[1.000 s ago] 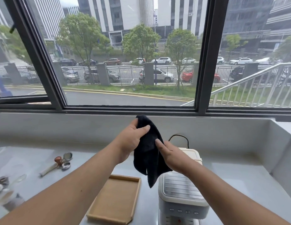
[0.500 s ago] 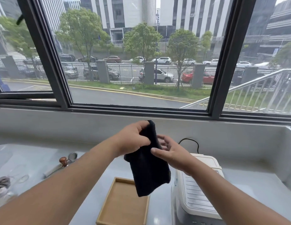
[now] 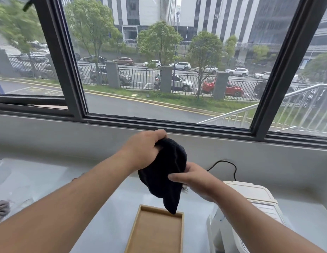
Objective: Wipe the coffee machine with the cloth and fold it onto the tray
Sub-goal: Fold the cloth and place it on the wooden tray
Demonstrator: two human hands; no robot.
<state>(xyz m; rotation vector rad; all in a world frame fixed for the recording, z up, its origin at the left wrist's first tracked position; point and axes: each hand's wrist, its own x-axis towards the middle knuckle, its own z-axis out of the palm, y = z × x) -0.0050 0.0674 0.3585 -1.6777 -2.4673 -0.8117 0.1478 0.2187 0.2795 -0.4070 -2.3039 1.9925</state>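
Black cloth (image 3: 165, 175) hangs in the air between my two hands, bunched, its lower tip dangling just over the far edge of the wooden tray (image 3: 156, 234). My left hand (image 3: 142, 150) grips the cloth's top, fingers curled round it. My right hand (image 3: 192, 179) pinches its right side between thumb and fingers. I note the tray on the counter (image 3: 97, 216) near its front edge, with the white coffee machine (image 3: 250, 207) just beside it to the right and a black cord (image 3: 226, 166) behind that.

cloth (image 3: 166, 177) bunched lower over tray (image 3: 157, 232), right hand (image 3: 193, 181) dropped
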